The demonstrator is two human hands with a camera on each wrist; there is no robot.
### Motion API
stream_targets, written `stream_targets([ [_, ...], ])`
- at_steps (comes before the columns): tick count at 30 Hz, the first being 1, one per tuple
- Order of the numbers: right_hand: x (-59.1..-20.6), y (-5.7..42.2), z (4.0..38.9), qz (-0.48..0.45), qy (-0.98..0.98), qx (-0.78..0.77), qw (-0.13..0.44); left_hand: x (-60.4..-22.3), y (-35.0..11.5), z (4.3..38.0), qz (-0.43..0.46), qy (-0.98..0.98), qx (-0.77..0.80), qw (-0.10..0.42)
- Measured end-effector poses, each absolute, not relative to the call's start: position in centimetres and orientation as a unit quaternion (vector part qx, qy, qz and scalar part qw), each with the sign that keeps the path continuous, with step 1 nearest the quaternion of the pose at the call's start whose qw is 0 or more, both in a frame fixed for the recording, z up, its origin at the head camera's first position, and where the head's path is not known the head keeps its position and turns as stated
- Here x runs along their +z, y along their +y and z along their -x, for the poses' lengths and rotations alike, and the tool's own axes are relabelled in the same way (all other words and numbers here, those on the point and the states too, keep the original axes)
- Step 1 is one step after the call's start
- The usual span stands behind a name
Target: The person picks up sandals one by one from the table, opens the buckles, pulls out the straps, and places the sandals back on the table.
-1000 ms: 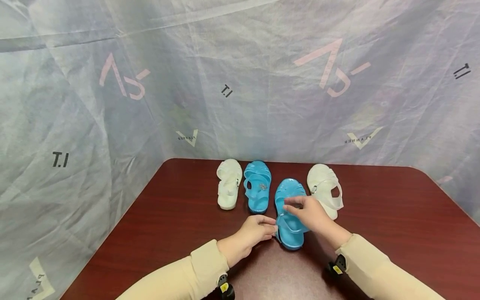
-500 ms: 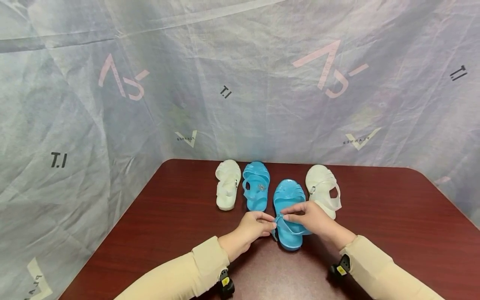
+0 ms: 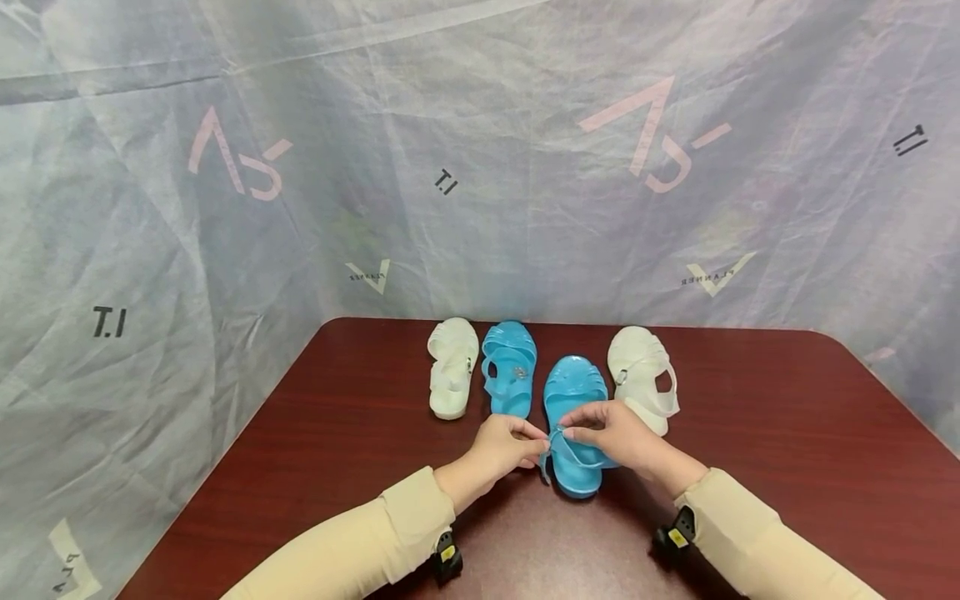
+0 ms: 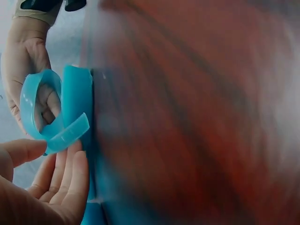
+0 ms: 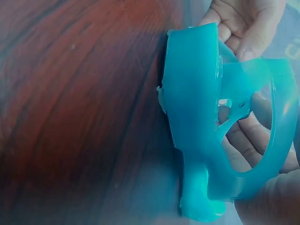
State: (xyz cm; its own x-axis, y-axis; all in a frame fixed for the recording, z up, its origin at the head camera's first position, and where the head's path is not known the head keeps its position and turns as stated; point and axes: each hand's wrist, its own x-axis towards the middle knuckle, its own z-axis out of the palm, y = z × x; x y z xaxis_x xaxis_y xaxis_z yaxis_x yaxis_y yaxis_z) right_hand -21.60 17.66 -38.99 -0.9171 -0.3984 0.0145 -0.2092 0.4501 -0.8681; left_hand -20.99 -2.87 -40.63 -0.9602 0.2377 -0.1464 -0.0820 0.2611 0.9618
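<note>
Both my hands pinch the strap (image 4: 70, 135) of the nearer blue sandal (image 3: 573, 385)

From the head view, my fingertips cover the spot where the strap meets the sandal's left side, so the fastening there is too small and covered to make out. The right-wrist view hides much of my right fingers behind the strap loop, and the left-wrist view blurs the table (image 3: 337, 467). My left hand overlaps the heel of the other blue sandal (image 3: 512, 367); my sleeves (image 3: 360, 533) run off the lower edge.

My forearms slant inward from either side, hands coming together low over the sandal, which sits sole down on the table, toe pointing at the backdrop (image 3: 480, 167).

My left hand (image 3: 498, 450) grips the strap near its loose end, which pokes out past the thumb. My right hand (image 3: 626, 435) pinches it just beside, thumb and forefinger nearly closed. Near my right hand is one white sandal (image 3: 637, 367); another (image 3: 452, 375) lies farther left.
</note>
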Motion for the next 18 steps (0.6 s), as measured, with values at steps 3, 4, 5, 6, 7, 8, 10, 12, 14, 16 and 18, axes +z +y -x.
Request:
stream_targets([
  [3,-39.0,17.7,21.6,0.175,0.843,-0.500,0.098,-40.5,-2.9,21.5,-0.070,0.804,0.579,0.116],
  [4,-39.0,17.7,21.6,0.173,0.842,-0.502,0.098,-40.5,-2.9,21.6,-0.076,0.810,0.571,0.112],
  [5,-39.0,17.7,21.7,0.170,0.842,-0.502,0.099,-40.4,-3.0,21.8,-0.080,0.813,0.566,0.111],
  [6,-39.0,17.7,21.7,0.169,0.843,-0.502,0.098,-40.3,-3.0,21.9,-0.084,0.817,0.560,0.109],
  [7,-39.0,17.7,21.8,0.167,0.843,-0.502,0.098,-40.3,-3.1,22.0,-0.088,0.822,0.553,0.107],
  [8,-39.0,17.6,21.8,0.169,0.843,-0.501,0.098,-40.2,-3.1,22.1,-0.094,0.826,0.545,0.105],
  [10,-38.9,17.5,21.8,0.169,0.844,-0.499,0.099,-40.2,-3.2,22.2,-0.106,0.833,0.533,0.102],
  [12,-38.8,17.4,21.8,0.171,0.842,-0.501,0.101,-40.2,-3.2,22.2,-0.117,0.839,0.522,0.099],
  [14,-38.7,17.3,21.6,0.169,0.840,-0.505,0.104,-40.2,-3.2,22.3,-0.127,0.842,0.515,0.096],
  [16,-38.7,17.3,21.6,0.165,0.839,-0.508,0.106,-40.1,-3.1,22.4,-0.135,0.845,0.508,0.093],
  [18,-38.7,17.3,21.5,0.164,0.840,-0.506,0.105,-40.0,-3.1,22.4,-0.145,0.852,0.495,0.085],
])
